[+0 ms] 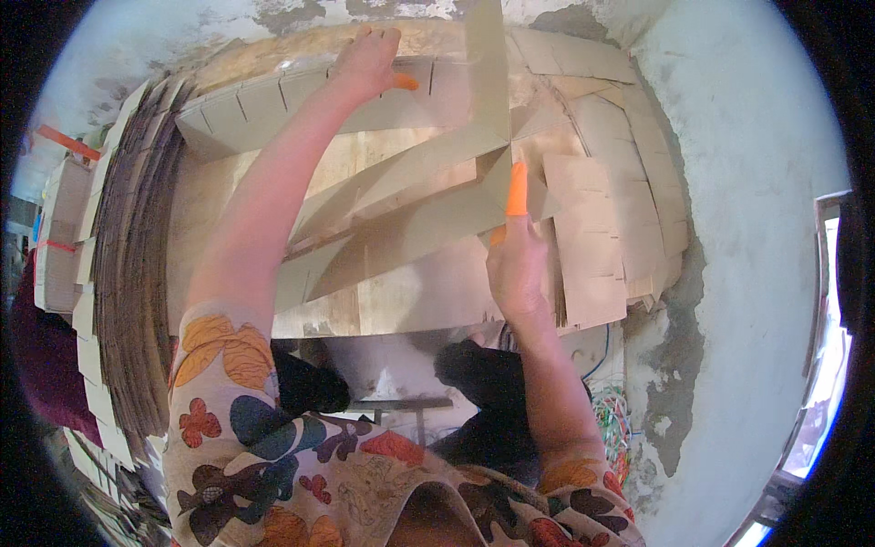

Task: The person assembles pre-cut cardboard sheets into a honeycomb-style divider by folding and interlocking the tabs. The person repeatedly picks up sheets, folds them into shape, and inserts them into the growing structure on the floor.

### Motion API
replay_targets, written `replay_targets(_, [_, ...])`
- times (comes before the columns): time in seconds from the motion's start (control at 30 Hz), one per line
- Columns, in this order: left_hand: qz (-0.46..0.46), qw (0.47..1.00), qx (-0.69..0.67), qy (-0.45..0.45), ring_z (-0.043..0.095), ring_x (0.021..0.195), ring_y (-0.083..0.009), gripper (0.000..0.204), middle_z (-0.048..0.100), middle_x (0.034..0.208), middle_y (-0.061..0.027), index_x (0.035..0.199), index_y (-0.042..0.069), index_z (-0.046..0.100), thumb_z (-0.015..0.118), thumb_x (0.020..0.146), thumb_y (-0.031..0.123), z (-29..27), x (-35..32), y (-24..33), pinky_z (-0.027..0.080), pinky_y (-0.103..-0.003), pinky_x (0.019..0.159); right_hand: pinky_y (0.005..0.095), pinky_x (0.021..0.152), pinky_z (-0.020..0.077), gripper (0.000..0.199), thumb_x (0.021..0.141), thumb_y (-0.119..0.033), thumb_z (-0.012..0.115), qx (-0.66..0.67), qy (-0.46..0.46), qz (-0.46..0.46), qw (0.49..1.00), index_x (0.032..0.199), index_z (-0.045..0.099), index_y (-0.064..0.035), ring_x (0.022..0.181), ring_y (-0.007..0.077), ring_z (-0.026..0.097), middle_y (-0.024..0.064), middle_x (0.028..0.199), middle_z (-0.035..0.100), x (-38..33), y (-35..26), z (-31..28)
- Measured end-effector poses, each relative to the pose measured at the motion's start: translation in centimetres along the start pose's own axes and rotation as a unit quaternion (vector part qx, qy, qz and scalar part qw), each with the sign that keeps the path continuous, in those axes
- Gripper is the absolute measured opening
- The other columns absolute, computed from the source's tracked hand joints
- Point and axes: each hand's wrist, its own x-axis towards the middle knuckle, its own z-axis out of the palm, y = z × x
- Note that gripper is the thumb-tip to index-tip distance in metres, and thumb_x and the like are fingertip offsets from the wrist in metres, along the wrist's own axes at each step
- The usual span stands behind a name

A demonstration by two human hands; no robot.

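Note:
Slotted brown cardboard strips [410,196] cross each other in the middle of a wooden board [401,305]. My left hand [369,59] reaches to the far edge and rests on a row of slotted cardboard pieces [264,105], with an orange finger cot on the thumb. My right hand [515,260] presses on the right end of a crossed strip, its orange-capped forefinger pointing up along a tall upright strip [488,73].
A thick stack of flat cardboard sheets [132,264] lies at the left. Several cut cardboard pieces [606,232] overlap at the right. A grey concrete wall [747,182] curves around the right side. Tangled coloured wires [612,410] lie on the floor below.

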Motion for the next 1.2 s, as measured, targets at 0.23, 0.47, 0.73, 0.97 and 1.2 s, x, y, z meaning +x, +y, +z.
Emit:
replay_targets(0.23, [0.075,0.990,0.088,0.085,0.056,0.097,-0.0314,0.039,0.061,0.090,-0.0135,0.096,0.004,0.053,0.074,0.067,0.020,6.2,1.5,-2.0,0.048,-0.042,0.078,0.0374,0.079,0.0483,0.070,0.077,0.012,0.051,0.043,0.029,-0.061,0.997,0.141,0.031,-0.0091,0.090,0.0355,0.060,0.0232,0.105,0.057,0.5,0.4,0.2])
replay_targets(0.47, [0.078,0.997,0.004,0.030,0.059,0.089,-0.0273,0.005,0.064,0.078,-0.0088,0.081,0.005,0.058,0.056,0.078,0.008,3.2,1.1,-1.8,0.050,-0.038,0.074,0.0364,0.081,0.0479,0.064,0.081,0.006,0.058,0.037,0.040,-0.082,0.995,0.139,0.034,-0.0079,0.097,0.0354,0.059,0.0236,0.110,0.057,0.5,0.7,0.7])
replay_targets(0.73, [0.075,0.993,-0.090,-0.005,0.059,0.084,-0.0283,0.004,0.063,0.076,-0.0085,0.077,0.006,0.060,0.058,0.074,0.007,3.0,0.3,-2.1,0.050,-0.039,0.072,0.0367,0.076,0.0497,0.062,0.081,0.003,0.060,0.027,0.034,-0.055,0.998,0.137,0.036,-0.0083,0.091,0.0367,0.061,0.0231,0.103,0.060,0.3,0.1,0.3])
replay_targets(0.97, [0.195,0.973,0.005,0.126,0.057,0.085,-0.0274,0.015,0.062,0.078,-0.0080,0.087,0.008,0.063,0.062,0.072,0.008,3.5,-0.3,-2.8,0.047,-0.037,0.073,0.0402,0.070,0.0509,0.064,0.079,0.003,0.058,0.016,0.030,-0.085,0.996,0.137,0.034,-0.0090,0.086,0.0382,0.062,0.0235,0.101,0.060,0.1,0.3,0.4])
replay_targets(1.2, [0.114,0.991,-0.042,0.056,0.062,0.073,-0.0285,0.006,0.061,0.069,-0.0078,0.082,0.006,0.054,0.056,0.077,0.007,2.2,-1.1,-1.0,0.050,-0.040,0.064,0.0436,0.064,0.0529,0.070,0.076,0.007,0.055,0.007,0.016,-0.078,0.997,0.139,0.029,-0.0100,0.078,0.0394,0.063,0.0229,0.101,0.060,0.2,0.1,0.1])
